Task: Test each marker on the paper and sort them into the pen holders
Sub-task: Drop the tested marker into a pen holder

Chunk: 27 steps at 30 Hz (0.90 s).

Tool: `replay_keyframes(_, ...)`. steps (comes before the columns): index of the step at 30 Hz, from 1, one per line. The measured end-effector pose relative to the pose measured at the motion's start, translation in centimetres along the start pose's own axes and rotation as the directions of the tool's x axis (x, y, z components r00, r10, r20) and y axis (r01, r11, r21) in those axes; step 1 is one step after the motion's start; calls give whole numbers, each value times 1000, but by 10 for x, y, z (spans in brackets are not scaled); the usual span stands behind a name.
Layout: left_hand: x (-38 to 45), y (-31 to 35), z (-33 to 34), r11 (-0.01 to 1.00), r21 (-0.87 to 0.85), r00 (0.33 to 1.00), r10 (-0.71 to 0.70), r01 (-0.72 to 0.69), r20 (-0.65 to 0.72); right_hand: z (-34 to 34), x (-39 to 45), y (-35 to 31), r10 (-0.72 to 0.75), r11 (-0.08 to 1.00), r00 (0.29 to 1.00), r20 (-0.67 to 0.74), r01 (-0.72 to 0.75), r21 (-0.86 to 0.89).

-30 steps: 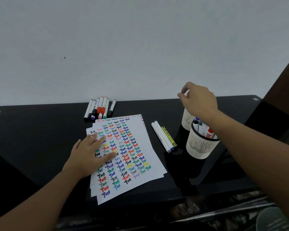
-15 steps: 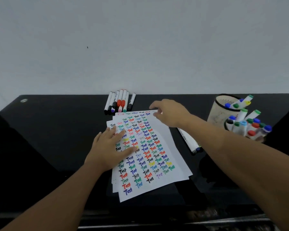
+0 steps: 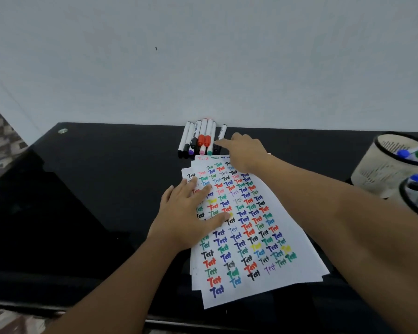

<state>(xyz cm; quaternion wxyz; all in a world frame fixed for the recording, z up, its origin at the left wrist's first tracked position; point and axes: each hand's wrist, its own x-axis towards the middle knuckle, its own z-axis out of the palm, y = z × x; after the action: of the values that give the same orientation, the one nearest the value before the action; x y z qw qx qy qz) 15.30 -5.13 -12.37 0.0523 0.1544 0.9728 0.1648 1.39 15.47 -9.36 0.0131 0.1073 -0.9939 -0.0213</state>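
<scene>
Reaching right hand (image 3: 245, 150) grip spread at markers (image 3: 198, 139) | left hand (image 3: 191, 213) flat on paper (image 3: 256, 237)

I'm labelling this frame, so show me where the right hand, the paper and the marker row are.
right hand (image 3: 245, 151), head view, back of the hand.
paper (image 3: 299, 266), head view, bare right margin of the top sheet.
marker row (image 3: 204, 131), head view, white barrel of a middle marker.

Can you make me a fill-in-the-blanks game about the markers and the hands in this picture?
1. The left hand presses flat on the ____.
2. The right hand reaches toward the row of ____ by the wall.
3. The word written all over the sheet is ____.
4. The pen holders stand on the person's ____ side.

Missing words: paper; markers; Test; right
</scene>
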Motion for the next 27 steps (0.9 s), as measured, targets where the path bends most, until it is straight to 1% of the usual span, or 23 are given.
replay_keyframes(5,1,-1,1,1000,11,1000,0,0,-5,2,5,7,2,1000,994,-112,-4,-18)
replay_keyframes(8,0,-1,0,1000,9,1000,-3,4,-7,0,4,9,-26,999,993,-112,20,-49)
replay_keyframes(16,0,0,0,1000,2,1000,-9,9,-5,-4,8,10,-162,961,981,-110,131,-245)
replay_keyframes(19,1,0,0,1000,-3,1000,-14,14,-3,-6,7,15,-246,931,959,-141,193,-311)
replay_keyframes(22,1,0,-1,1000,-3,1000,-16,16,-4,-2,6,22,-310,904,925,-217,216,-370)
replay_keyframes(24,1,0,-1,1000,-6,1000,-15,15,-6,-3,4,24,-305,914,911,-278,199,-352)
replay_keyframes(27,1,0,-1,1000,-8,1000,-16,16,-8,-15,-8,16,-288,951,897,-335,226,-211)
